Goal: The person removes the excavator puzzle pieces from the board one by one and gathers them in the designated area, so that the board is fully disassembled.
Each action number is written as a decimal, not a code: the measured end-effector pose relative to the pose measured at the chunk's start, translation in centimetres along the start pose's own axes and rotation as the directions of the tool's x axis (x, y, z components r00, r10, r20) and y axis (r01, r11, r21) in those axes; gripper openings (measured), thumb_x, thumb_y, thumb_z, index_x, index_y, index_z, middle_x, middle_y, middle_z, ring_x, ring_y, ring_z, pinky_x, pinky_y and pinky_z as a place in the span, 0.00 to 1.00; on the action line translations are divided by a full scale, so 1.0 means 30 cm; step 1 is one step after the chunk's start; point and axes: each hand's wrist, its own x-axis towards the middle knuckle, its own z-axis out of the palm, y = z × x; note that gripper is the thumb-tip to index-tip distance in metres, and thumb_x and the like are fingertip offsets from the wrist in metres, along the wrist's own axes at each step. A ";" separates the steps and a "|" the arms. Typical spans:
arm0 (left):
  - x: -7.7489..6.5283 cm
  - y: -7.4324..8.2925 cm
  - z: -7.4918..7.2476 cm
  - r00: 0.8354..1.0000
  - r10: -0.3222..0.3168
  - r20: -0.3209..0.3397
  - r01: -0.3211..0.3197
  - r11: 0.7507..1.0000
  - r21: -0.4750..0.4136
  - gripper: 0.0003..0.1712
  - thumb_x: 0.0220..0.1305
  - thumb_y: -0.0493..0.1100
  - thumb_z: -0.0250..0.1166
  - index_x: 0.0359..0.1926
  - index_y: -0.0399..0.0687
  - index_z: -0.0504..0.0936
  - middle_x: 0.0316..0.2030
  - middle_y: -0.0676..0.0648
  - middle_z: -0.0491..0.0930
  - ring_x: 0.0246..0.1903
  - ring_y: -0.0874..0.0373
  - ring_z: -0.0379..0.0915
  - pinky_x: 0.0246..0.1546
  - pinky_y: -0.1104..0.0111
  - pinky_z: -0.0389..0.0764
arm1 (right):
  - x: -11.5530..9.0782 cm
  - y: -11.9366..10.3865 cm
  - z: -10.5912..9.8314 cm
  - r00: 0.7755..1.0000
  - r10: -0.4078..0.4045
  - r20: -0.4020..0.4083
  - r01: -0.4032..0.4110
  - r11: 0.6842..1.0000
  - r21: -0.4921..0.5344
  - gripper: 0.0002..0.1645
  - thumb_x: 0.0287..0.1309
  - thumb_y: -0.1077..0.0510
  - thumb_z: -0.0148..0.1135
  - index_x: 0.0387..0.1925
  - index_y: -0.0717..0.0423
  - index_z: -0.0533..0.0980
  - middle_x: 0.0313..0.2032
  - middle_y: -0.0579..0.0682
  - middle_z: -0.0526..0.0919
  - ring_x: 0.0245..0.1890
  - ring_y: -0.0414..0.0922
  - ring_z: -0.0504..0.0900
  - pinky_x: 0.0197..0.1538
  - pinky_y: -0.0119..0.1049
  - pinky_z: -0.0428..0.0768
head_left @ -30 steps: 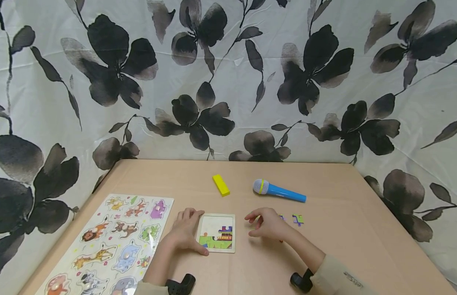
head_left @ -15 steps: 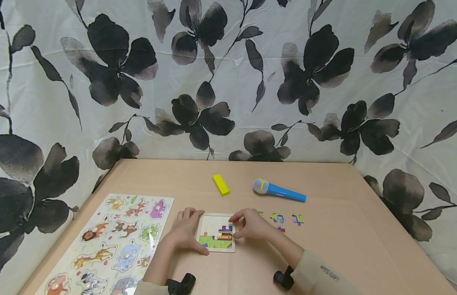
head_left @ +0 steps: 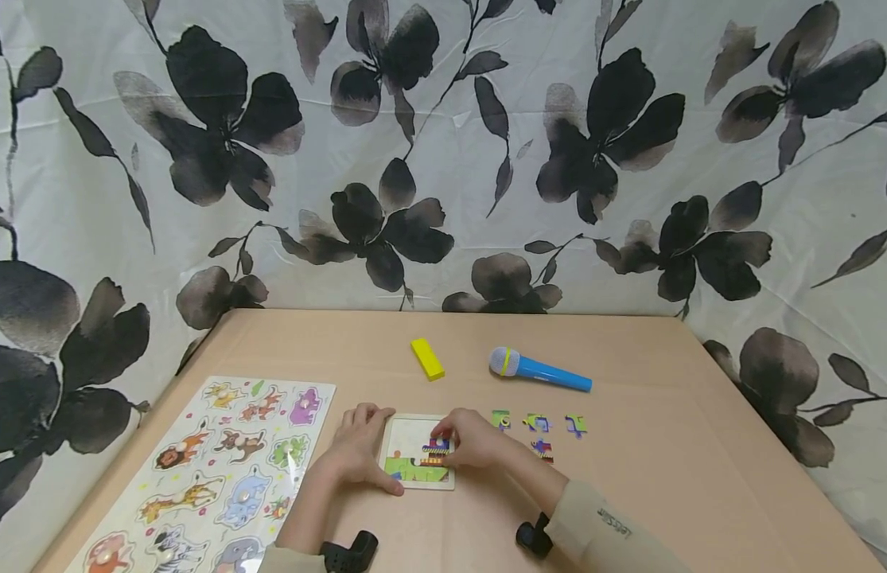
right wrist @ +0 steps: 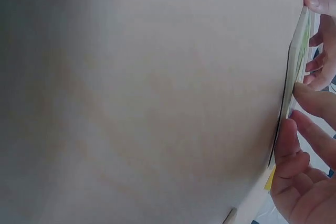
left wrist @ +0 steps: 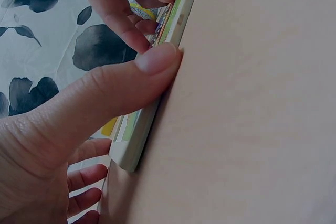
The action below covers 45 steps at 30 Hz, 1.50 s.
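A small square jigsaw puzzle board [head_left: 407, 434] lies flat on the table, with green pieces along its bottom and a dark red and purple train piece [head_left: 436, 448] at its right. My left hand [head_left: 360, 450] grips the board by its left side, thumb at the near corner; the left wrist view shows that thumb [left wrist: 157, 59] on the near edge. My right hand [head_left: 472, 438] is over the board's right edge, fingers curled, with thumb and forefinger about the train piece. The right fingers partly cover that piece. In the right wrist view the right hand [right wrist: 310, 171] touches the board's edge.
Several loose puzzle pieces [head_left: 536, 422] lie right of the board. Behind them are a blue toy microphone [head_left: 550, 372] and a yellow block [head_left: 428, 359]. A large animal puzzle sheet [head_left: 221, 469] lies left. A floral cloth [head_left: 486, 159] hangs behind the table.
My right hand has moved left from beside the loose pieces onto the board's right part, uncovering those pieces. The left hand and the board have stayed put.
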 end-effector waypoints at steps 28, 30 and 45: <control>0.001 0.002 0.000 1.000 -0.008 0.001 0.008 1.000 0.007 0.67 0.15 0.62 0.80 0.61 0.41 0.64 0.51 0.43 0.61 0.52 0.44 0.53 0.52 0.52 0.60 | 0.007 -0.007 0.004 0.998 0.037 -0.054 -0.037 0.999 0.001 0.19 0.41 0.63 0.72 0.41 0.57 0.81 0.28 0.46 0.73 0.27 0.41 0.68 0.29 0.28 0.67; 0.002 0.002 0.001 1.000 -0.007 0.000 0.007 1.000 0.008 0.67 0.15 0.62 0.80 0.62 0.41 0.64 0.51 0.42 0.61 0.52 0.43 0.53 0.52 0.52 0.61 | 0.006 -0.001 0.002 0.997 0.046 -0.065 -0.045 0.999 0.011 0.19 0.41 0.63 0.71 0.41 0.56 0.81 0.29 0.46 0.73 0.26 0.41 0.68 0.28 0.28 0.67; 0.000 0.002 0.002 1.000 -0.009 -0.003 0.009 1.000 0.001 0.67 0.15 0.61 0.81 0.62 0.41 0.64 0.51 0.42 0.61 0.53 0.43 0.53 0.53 0.51 0.60 | -0.080 0.039 -0.062 0.988 -0.002 -0.152 0.009 0.999 0.050 0.20 0.41 0.67 0.70 0.42 0.56 0.80 0.34 0.47 0.72 0.29 0.43 0.70 0.28 0.28 0.72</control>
